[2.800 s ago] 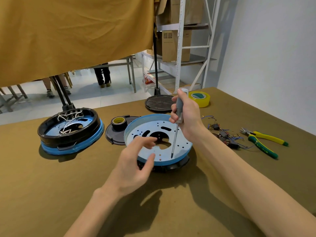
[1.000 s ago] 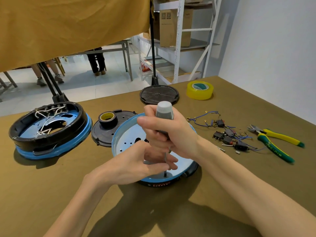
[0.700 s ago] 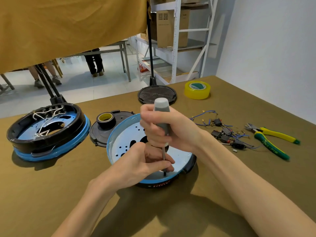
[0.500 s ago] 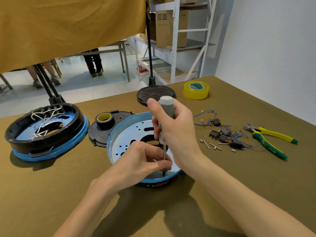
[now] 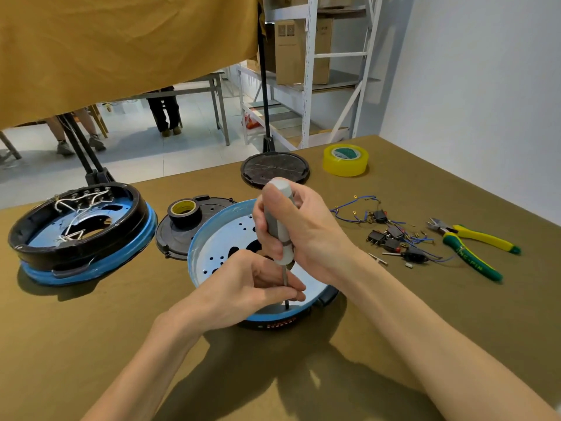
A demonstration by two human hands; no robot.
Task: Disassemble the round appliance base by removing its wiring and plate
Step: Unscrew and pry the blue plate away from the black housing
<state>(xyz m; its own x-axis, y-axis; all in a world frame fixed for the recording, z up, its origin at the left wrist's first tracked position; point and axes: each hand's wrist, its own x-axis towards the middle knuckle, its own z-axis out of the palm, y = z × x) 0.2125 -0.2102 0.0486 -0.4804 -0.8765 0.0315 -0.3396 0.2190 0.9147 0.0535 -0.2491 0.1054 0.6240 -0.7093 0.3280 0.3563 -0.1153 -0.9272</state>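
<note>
A round appliance base (image 5: 212, 247) with a pale blue perforated plate and black underside lies in front of me. My right hand (image 5: 303, 235) grips the grey handle of a screwdriver (image 5: 279, 220), which stands upright with its tip on the plate near the front rim. My left hand (image 5: 252, 287) pinches the screwdriver's thin shaft just above the tip. A second base (image 5: 82, 232) with white wiring inside sits at the left. Removed blue wires and black switches (image 5: 391, 235) lie to the right.
Green and yellow pliers (image 5: 473, 244) lie at the right. A yellow tape roll (image 5: 345, 160) and a black round lid (image 5: 274, 169) sit at the back. A small tape roll (image 5: 183, 209) rests on a black cover (image 5: 170, 238). A white wall stands to the right.
My left hand moved from hovering over the plate to the screwdriver's shaft. My right hand brought the screwdriver upright onto the plate's front edge and shifted its grip on the handle.
</note>
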